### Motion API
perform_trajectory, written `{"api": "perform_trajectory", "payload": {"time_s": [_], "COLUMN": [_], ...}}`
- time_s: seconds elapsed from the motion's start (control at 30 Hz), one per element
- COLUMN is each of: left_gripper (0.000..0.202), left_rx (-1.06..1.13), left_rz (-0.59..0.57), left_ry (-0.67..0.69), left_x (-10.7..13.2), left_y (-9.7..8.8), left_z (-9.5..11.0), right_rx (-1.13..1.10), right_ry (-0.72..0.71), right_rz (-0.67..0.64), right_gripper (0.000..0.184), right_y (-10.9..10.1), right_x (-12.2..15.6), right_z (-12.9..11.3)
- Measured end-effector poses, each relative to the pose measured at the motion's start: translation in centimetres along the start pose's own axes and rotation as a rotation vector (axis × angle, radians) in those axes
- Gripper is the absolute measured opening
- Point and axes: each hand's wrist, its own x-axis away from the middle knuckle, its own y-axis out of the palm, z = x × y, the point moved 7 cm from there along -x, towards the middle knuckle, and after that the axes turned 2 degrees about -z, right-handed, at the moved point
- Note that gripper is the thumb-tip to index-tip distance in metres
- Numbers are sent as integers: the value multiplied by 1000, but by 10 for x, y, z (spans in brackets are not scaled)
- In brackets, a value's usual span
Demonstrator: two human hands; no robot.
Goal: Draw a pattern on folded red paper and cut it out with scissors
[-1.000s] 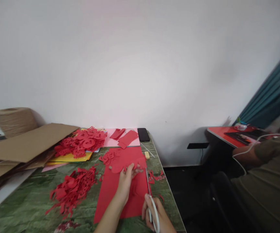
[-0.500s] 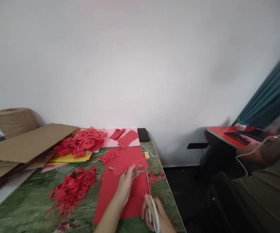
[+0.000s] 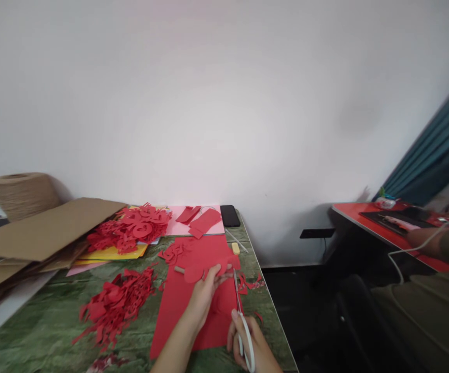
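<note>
My left hand (image 3: 208,286) is closed on a small piece of red paper (image 3: 193,272), its rounded edge showing left of the fingers. In my right hand (image 3: 250,339) is a pair of scissors (image 3: 248,331) with white handles, the blades pointing away from me and their tips at the right edge of the piece. Under both hands lies a larger red paper sheet (image 3: 178,316). A short brownish stick-like thing (image 3: 179,270) shows beside the held piece; what it is I cannot make out.
Red paper scraps (image 3: 117,305) are heaped at left, with more cut-outs (image 3: 137,225) behind. Cardboard sheets (image 3: 53,228) and a twine spool (image 3: 24,194) stand far left. A phone (image 3: 230,216) and eraser (image 3: 236,248) lie near the right edge. A person's arm (image 3: 430,238) is at right.
The red piece in my left hand has shifted slightly right and turned a little. My right hand and the scissors have hardly moved. The other person's arm has moved forward over the red table.
</note>
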Motion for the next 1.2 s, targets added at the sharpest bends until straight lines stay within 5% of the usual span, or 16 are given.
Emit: {"api": "perform_trajectory", "payload": {"time_s": [0.5, 1.2], "left_gripper": [19, 23], "left_rx": [89, -74], "left_rz": [12, 77], "left_ry": [31, 1], "left_x": [-1, 1], "left_y": [-1, -4], "left_z": [3, 6], "right_rx": [-25, 19], "right_ry": [-55, -29], "right_rz": [-14, -39], "right_gripper": [57, 61], "right_y": [-2, 1], "right_x": [-2, 2], "right_z": [3, -2]}}
